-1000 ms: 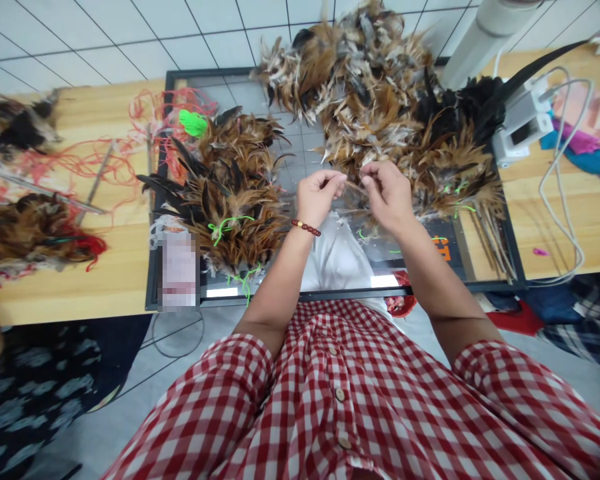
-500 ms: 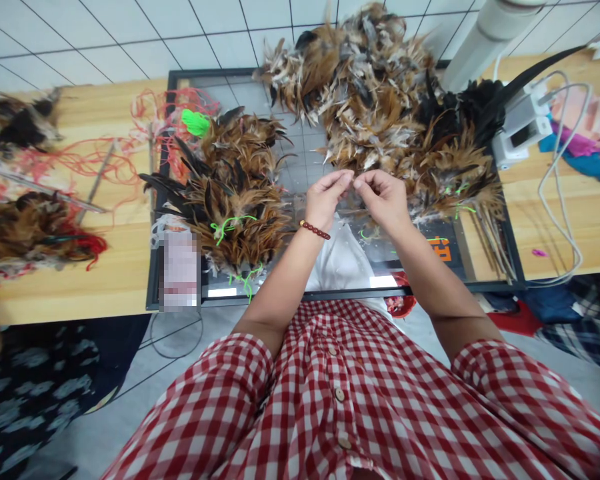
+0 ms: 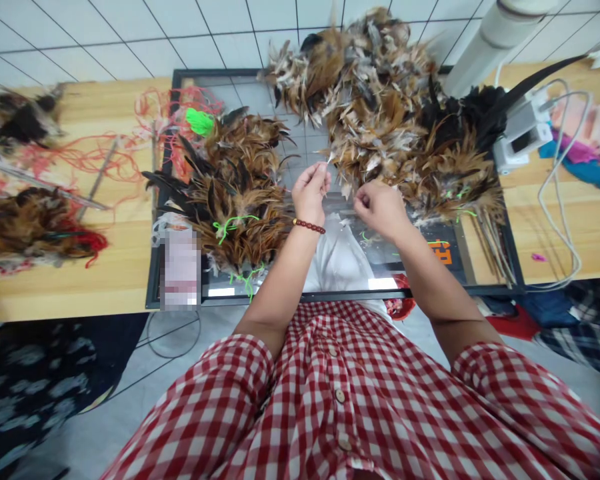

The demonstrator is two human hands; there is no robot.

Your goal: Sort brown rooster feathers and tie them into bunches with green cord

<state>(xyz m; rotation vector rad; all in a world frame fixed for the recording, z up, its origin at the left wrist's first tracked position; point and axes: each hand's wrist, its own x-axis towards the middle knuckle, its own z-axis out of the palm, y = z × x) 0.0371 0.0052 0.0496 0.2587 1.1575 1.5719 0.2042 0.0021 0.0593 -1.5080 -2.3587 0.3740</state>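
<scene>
My left hand (image 3: 311, 190), with a beaded bracelet at the wrist, is closed in a pinch. A thin pale tip, which looks like a feather (image 3: 329, 160), sticks out past its fingertips. Across a small gap, my right hand (image 3: 381, 208) is curled with thumb and fingers together; what it holds, if anything, is hidden. Just beyond both hands rises a large heap of loose brown, white and black feathers (image 3: 365, 127). To the left of my left hand lie bundles of brown feathers (image 3: 245, 180), some tied with green string (image 3: 233, 225).
Both hands are over a black-framed glass panel (image 3: 330, 294) on the wooden table (image 3: 125, 267). A blurred-out flat object (image 3: 180, 267) lies at its left front corner. Red string (image 3: 100, 160) and more feathers (image 3: 25, 223) spread leftward. A white pipe (image 3: 490, 50), charger (image 3: 523, 140) and cable (image 3: 543, 187) stand right.
My hands have moved apart from a fingertip-to-fingertip pinch. The left has turned upward, showing a thin pale tip; the right has curled and dropped slightly. The view has shifted a little.
</scene>
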